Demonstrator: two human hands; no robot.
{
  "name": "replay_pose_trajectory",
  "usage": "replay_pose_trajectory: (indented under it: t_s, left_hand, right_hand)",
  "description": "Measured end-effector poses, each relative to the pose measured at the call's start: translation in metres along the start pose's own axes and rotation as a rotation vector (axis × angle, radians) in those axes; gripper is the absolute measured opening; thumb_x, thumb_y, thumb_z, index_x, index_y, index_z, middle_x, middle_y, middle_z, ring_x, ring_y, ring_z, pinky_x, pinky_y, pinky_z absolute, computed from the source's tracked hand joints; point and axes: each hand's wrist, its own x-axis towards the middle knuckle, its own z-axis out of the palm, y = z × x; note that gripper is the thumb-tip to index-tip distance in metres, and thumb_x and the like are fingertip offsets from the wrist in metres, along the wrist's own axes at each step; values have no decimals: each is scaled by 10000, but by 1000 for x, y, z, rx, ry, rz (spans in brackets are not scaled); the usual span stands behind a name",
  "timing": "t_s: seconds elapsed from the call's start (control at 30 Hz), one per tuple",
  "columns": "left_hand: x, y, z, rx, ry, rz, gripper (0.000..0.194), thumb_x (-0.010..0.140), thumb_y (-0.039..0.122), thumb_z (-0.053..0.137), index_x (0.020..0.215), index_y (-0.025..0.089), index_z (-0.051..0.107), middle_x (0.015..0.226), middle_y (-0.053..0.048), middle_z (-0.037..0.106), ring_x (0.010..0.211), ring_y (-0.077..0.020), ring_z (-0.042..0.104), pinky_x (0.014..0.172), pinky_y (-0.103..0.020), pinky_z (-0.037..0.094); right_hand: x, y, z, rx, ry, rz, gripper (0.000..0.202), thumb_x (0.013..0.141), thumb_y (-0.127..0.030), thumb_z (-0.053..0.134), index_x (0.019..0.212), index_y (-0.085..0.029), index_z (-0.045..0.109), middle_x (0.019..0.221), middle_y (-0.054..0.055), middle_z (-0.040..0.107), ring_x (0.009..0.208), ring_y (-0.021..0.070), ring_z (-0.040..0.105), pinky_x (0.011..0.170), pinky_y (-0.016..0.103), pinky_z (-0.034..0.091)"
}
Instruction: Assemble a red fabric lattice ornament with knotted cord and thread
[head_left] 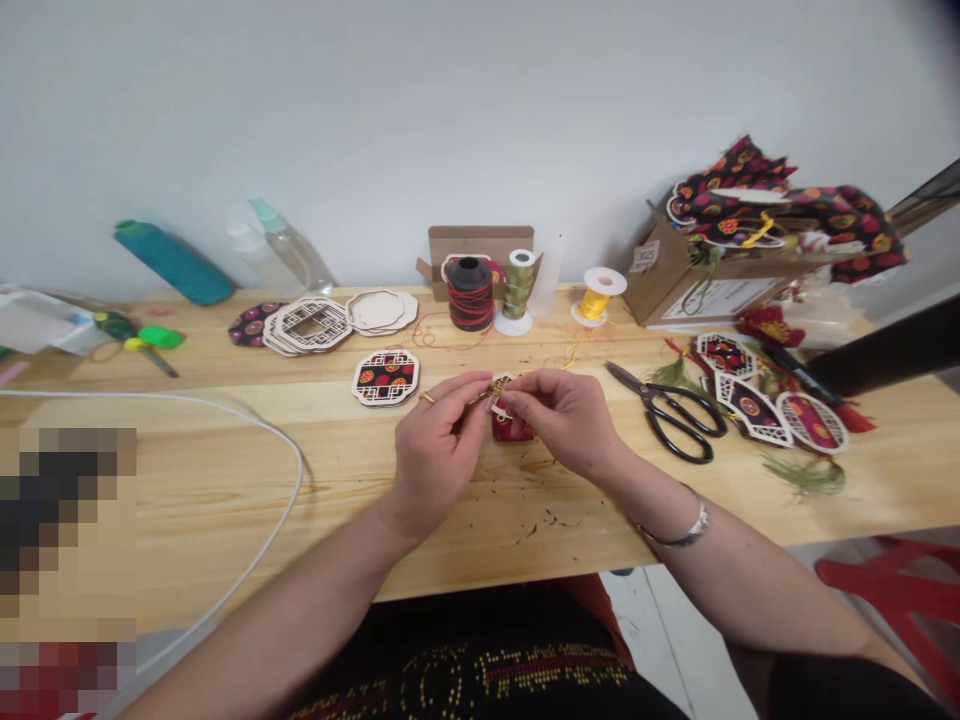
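Observation:
Over the middle of the table, my left hand (442, 435) and my right hand (562, 412) meet, thumbs and forefingers pinched. Between them is a small ornament (512, 427) with red patterned fabric and a pale edge. A thin gold-green bit, perhaps cord, shows at my left fingertips; the fingers partly hide it. My right fingertips are closed at the ornament's top. An octagonal ornament (385, 378) with a white lattice frame and dark floral fabric lies left of my hands. Black-handled scissors (679, 412) lie to their right.
Behind stand a red-cord spool (471, 295), a gold-green spool (517, 290) and a yellow spool (598, 297). Lattice frames (311, 326) lie at back left. At right are finished-looking ornaments (814, 420) and a cardboard box (667, 270) heaped with fabric. A white cable (296, 470) curves at left.

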Motion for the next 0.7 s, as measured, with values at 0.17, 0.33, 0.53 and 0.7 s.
replay_pose_trajectory:
  t_s: [0.17,0.33,0.53,0.7]
  left_hand:
    - [0,0,0,-12,12,6,144,872,137,590,948,172,707,1018,-66,753,930,-168,709,865,-347,593]
    - [1,0,0,31,19,37,142,869,115,588,932,155,710,1010,-76,755,921,-165,713,859,-331,593]
    - [1,1,0,87,40,70,139,867,112,589,900,161,715,983,-68,759,885,-166,720,828,-323,602]
    - [3,1,1,94,63,85,116,847,91,612,875,136,714,946,-74,761,857,-159,722,812,-292,599]
  right_hand:
    - [-1,-1,0,6,4,-2,224,777,-376,683,772,-152,681,561,-9,634,491,88,577,491,214,497]
    - [-1,-2,1,30,6,6,222,766,-371,695,775,-150,677,546,-14,628,484,90,579,491,217,501]
    - [-1,-3,1,28,11,22,237,757,-382,702,767,-147,676,561,-11,630,488,93,580,500,233,507]
    - [-1,-3,1,35,6,13,219,765,-360,695,770,-142,675,546,-13,623,484,91,573,494,226,499]
